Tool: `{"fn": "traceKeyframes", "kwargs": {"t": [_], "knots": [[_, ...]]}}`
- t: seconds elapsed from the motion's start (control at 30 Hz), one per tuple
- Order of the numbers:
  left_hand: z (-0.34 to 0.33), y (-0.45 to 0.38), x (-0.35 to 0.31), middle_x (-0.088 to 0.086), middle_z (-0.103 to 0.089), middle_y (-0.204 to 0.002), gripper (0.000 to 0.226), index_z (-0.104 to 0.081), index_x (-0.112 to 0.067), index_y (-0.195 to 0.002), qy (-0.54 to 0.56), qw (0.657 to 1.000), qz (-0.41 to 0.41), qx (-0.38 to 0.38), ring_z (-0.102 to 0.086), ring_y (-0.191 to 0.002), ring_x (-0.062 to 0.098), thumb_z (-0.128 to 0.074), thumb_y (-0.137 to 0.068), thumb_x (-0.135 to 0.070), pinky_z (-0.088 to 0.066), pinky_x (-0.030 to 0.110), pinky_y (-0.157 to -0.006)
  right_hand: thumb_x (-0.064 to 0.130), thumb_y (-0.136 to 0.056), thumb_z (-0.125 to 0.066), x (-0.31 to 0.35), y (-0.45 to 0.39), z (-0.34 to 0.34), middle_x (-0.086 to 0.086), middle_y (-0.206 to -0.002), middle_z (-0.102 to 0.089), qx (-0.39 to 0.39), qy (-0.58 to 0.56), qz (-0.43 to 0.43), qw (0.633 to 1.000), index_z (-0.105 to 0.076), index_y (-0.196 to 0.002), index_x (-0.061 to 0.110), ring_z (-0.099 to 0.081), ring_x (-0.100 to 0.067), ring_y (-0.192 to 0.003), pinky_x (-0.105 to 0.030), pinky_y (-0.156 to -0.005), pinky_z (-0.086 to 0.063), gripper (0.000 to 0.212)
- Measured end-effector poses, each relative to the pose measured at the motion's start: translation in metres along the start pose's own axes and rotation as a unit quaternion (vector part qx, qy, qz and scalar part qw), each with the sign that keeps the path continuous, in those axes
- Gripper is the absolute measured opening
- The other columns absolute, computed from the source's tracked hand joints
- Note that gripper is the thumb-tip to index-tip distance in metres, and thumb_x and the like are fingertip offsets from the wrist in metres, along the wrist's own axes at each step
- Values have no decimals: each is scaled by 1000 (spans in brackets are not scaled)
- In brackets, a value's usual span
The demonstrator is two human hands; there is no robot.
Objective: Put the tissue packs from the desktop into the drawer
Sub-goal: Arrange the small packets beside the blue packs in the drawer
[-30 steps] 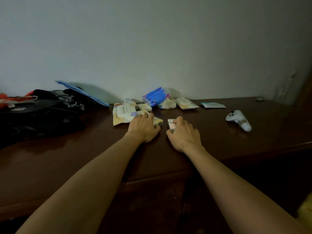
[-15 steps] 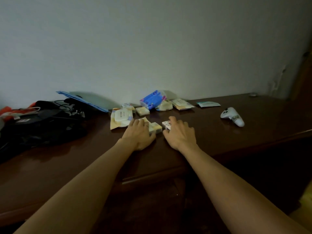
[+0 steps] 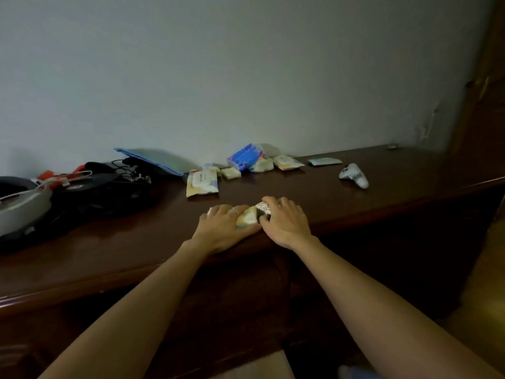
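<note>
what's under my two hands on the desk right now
Under the left hand a yellowish tissue pack pokes out. Under the right hand sits a white patterned pack. Both rest on the desk; most of each is covered.

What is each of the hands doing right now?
Left hand: closed on a yellowish tissue pack.
Right hand: closed on a white printed tissue pack.

Pretty dim room, plain pale wall (image 3: 218, 72) with some scuffed patches near its right end. Long dark glossy wood desk (image 3: 109, 242) runs along it, rounded front edge catching a bit of shine. Brown wood door (image 3: 486, 105) at the far right, yellowish floor (image 3: 486, 310) below it.
</note>
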State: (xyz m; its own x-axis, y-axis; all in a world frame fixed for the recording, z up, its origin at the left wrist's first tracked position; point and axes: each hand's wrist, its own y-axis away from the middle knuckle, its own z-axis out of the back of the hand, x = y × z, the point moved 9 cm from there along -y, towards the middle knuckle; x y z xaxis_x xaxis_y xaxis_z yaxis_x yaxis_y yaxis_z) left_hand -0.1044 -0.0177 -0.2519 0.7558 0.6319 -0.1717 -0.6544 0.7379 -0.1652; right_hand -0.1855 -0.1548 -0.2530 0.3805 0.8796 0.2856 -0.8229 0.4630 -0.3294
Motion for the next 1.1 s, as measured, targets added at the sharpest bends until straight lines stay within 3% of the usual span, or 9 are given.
{"fn": "traceKeyframes", "kwargs": {"t": [0.13, 0.23, 0.33, 0.5, 0.7, 0.8, 0.93, 1.0, 1.1], "knots": [[13, 55, -14, 5, -54, -120, 74, -46, -37, -136, -68, 991, -8, -112, -49, -113, 29, -35, -75, -77, -41, 51, -87, 43, -102, -47, 7, 49, 14, -8, -137, -59, -116, -57, 48, 990, -42, -149, 31, -55, -26, -122, -41, -103, -44, 49], [13, 120, -29, 2, -58, -105, 62, -57, -33, -125, -83, 967, -39, -237, -53, -100, 27, -50, -74, -66, -43, 46, -77, 40, -102, -49, 4, 113, 14, 0, -139, -55, -225, -198, 69, 951, -40, -150, 28, -50, -18, -124, -32, -101, -43, 51], [-31, 185, -39, -1, -57, -104, 56, -59, -32, -122, -43, 956, -55, -285, -50, -98, 24, -56, -76, -64, -40, 45, -76, 35, -101, -53, -7, 184, -29, -1, -139, -53, -242, -195, 76, 947, -36, -153, 24, -49, -19, -124, -30, -101, -41, 56], [-178, 255, -13, 4, -54, -116, 62, -51, -29, -131, 16, 995, 20, -101, -47, -109, 25, -44, -81, -64, -39, 46, -84, 41, -86, -73, -65, 267, -163, -4, -130, -63, 16, -57, -45, 997, -32, -153, 34, -50, -30, -119, -44, -97, -42, 79], [-321, 312, 33, 4, -59, -118, 59, -55, -29, -131, 29, 993, 102, 56, -51, -111, 27, -46, -83, -63, -41, 46, -84, 57, -95, -53, -84, 334, -294, -14, -146, -47, 336, 60, -52, 939, -21, -156, 38, -65, -36, -107, -39, -78, -51, 71], [-358, 325, 45, 5, -62, -115, 61, -61, -28, -125, 42, 989, 120, 79, -52, -108, 29, -45, -77, -62, -40, 45, -80, 54, -95, -53, -80, 355, -332, -15, -144, -48, 384, 153, 12, 910, -37, -146, 30, -61, -37, -113, -42, -84, -48, 58], [-390, 332, 49, 7, -63, -108, 69, -65, -26, -120, 21, 987, 124, 101, -54, -104, 29, -35, -75, -70, -42, 46, -81, 61, -91, -47, -78, 355, -353, -6, -117, -69, 367, 283, 137, 876, -56, -125, 26, -50, -30, -119, -47, -101, -30, 50], [-401, 332, 47, 8, -63, -105, 68, -66, -23, -117, 28, 986, 125, 103, -55, -102, 30, -38, -75, -69, -42, 46, -80, 66, -93, -38, -83, 357, -365, -2, -111, -71, 390, 317, 185, 844, -63, -118, 28, -45, -31, -128, -55, -117, -11, 51], [-415, 335, 50, 9, -64, -100, 66, -68, -22, -111, 29, 986, 130, 103, -57, -99, 31, -41, -75, -69, -43, 46, -77, 66, -99, -30, -94, 366, -380, 1, -125, -67, 465, 328, 211, 795, -72, -110, 33, -32, -31, -146, -63, -115, 22, 55]]}}
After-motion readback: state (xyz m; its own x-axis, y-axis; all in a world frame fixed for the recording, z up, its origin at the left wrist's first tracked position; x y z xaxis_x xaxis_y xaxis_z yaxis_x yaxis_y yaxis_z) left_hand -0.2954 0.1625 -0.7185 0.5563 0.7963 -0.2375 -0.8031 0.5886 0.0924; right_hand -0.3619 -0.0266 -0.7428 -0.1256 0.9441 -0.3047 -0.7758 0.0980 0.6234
